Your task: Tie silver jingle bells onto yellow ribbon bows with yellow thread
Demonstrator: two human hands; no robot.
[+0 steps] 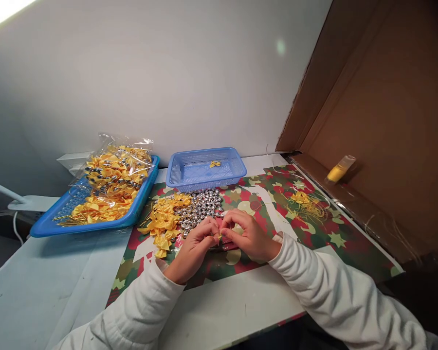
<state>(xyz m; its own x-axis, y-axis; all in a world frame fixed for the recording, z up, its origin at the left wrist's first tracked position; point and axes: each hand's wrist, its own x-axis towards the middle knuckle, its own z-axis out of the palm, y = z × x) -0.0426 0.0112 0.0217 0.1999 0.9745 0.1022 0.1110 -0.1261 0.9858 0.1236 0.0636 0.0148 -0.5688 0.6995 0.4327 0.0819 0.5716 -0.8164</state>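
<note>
My left hand (194, 249) and my right hand (248, 234) meet fingertip to fingertip over a patterned red and green mat (314, 243). Between the fingertips of both hands sits a tiny yellow piece (219, 236), mostly hidden by the fingers. Just beyond the hands lie a pile of silver bells (201, 206) and, to its left, a heap of yellow ribbon bows (164, 219). Both arms wear white sleeves.
A small blue basket (237, 171) at the back holds one yellow bow (215, 164). A larger blue tray (47, 224) at the left carries bows and bells, partly in a clear bag. Gold threads (306, 203) lie on the mat's right. A cardboard wall (387, 121) stands at the right with a yellow spool (340, 169).
</note>
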